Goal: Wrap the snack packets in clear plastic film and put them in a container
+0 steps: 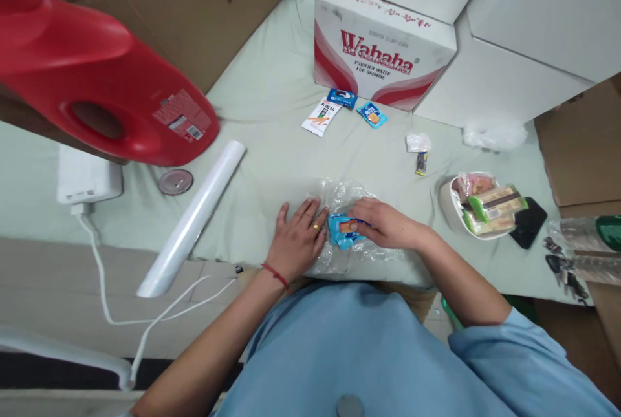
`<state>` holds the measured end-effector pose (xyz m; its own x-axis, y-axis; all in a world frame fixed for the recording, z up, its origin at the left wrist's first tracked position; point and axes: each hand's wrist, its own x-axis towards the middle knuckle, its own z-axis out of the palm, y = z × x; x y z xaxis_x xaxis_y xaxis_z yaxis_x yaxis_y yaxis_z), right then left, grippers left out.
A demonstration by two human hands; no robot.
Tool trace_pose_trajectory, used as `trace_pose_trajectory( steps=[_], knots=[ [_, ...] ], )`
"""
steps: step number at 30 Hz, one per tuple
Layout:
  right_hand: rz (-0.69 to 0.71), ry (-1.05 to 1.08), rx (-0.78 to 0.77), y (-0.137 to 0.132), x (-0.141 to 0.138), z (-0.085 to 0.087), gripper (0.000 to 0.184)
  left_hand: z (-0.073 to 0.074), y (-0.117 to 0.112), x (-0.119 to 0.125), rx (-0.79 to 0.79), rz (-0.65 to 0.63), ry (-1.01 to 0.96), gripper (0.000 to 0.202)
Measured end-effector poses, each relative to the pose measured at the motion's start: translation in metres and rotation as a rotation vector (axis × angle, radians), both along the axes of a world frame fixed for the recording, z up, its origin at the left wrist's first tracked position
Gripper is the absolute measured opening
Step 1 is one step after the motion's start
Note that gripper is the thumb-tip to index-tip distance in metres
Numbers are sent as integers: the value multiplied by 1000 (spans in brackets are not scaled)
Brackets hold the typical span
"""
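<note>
A sheet of clear plastic wrap point(334, 194) lies crinkled on the cloth near the front edge. On top of it is a blue snack packet point(342, 231) with a biscuit picture. My right hand point(385, 222) grips the packet's right side, thumb on its face and fingers over the top. My left hand point(301, 236), wearing a ring and a red bracelet, lies flat on the wrap just left of the packet, fingers stretched out. Further back lie a white snack packet point(321, 117), a dark blue packet point(342, 98) and a light blue packet point(372, 114).
A white roll point(194, 216) lies to the left, below a red jug point(121, 81). A white bowl point(449, 203) of wrapped snacks stands to the right, near keys point(565, 268). A Wahaha box point(383, 48) stands at the back. A white charger point(90, 174) trails its cable at the left.
</note>
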<state>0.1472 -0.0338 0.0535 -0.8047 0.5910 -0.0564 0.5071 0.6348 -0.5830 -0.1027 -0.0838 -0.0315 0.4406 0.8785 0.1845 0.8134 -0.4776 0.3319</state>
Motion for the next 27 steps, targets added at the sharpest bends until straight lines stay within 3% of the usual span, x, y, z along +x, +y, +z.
trace_pose_trajectory(
  steps=[3,5,12,18,27],
  knots=[
    [-33,-119,80,10,-7,-19,23,-1,0,-1,9,-3,17,45],
    [-79,-185,123,9,-10,-26,30,-1,-1,-1,9,-8,31,46],
    [-117,-339,65,-5,-6,-19,54,0,-1,0,23,5,28,44],
    [-180,-328,70,-13,-6,-28,66,-1,-1,0,18,-2,34,45],
    [-231,-225,83,-10,-11,-28,54,-2,-2,1,9,9,33,45]
  ],
)
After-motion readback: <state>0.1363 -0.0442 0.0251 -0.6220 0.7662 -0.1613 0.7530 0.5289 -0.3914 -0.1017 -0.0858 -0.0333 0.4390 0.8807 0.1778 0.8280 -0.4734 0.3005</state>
